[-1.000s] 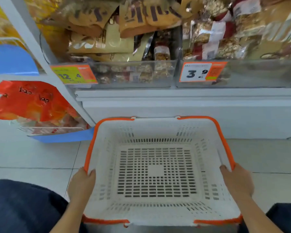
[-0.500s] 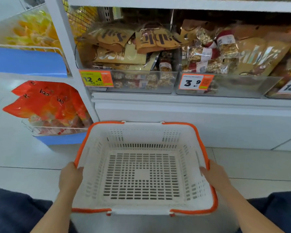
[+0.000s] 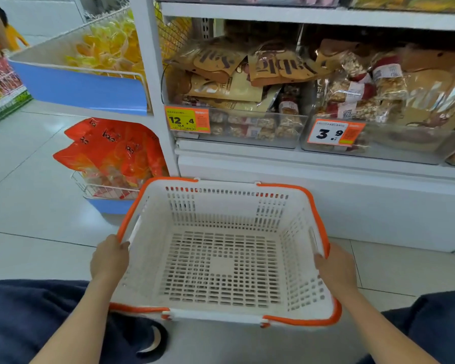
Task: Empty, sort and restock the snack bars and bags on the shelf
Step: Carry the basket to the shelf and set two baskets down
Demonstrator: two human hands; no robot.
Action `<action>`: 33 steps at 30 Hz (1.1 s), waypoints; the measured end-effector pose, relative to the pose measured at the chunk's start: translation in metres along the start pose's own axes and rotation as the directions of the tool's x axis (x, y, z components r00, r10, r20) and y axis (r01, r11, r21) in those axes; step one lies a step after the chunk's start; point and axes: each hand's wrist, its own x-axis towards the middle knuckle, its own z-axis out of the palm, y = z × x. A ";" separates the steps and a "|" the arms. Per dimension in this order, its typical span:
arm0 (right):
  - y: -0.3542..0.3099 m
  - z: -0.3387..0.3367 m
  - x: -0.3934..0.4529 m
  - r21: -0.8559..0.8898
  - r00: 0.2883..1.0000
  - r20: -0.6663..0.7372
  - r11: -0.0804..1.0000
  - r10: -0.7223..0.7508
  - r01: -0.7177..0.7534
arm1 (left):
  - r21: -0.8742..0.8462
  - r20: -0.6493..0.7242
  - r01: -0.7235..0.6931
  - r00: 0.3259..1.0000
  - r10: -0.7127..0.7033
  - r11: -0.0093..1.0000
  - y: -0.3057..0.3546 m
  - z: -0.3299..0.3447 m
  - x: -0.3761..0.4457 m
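A white plastic basket with an orange rim sits low in front of me, nothing inside it. My left hand grips its left rim and my right hand grips its right rim. Behind it, on the bottom shelf, a clear bin holds snack bars with tan snack bags piled on top. A second clear bin to the right holds more nut bars and brown bags.
Price tags reading 12.4 and 3.9 hang on the bins. Orange snack bags fill a wire rack at the left, yellow bags above. A white shelf base stands right behind the basket. Tiled floor spreads left.
The view has tilted up and pulled back, showing more of the shelf. The basket has shifted slightly away from the shelf; both hands keep their grip on its rims.
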 end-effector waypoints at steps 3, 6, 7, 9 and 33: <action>-0.007 0.000 -0.002 0.018 1.000 -0.018 1.000 -0.012 0.012 | -0.009 -0.023 -0.018 1.000 0.018 1.000 -0.007 -0.007 -0.004; -0.016 -0.003 -0.005 0.040 0.999 -0.042 0.999 -0.011 0.013 | -0.014 -0.048 -0.027 0.998 0.026 1.000 -0.013 -0.014 -0.005; -0.018 -0.004 -0.005 0.044 0.999 -0.052 0.999 -0.012 0.014 | -0.024 -0.059 -0.021 0.998 0.019 0.999 -0.013 -0.018 -0.006; -0.022 -0.008 -0.007 0.034 0.997 -0.072 0.999 -0.022 0.024 | -0.045 -0.088 -0.016 0.996 0.012 0.999 -0.011 -0.026 -0.004; -0.064 -0.146 -0.019 0.053 0.995 -0.077 0.996 -0.064 0.068 | -0.165 0.037 -0.162 0.985 0.171 0.973 0.049 -0.148 -0.027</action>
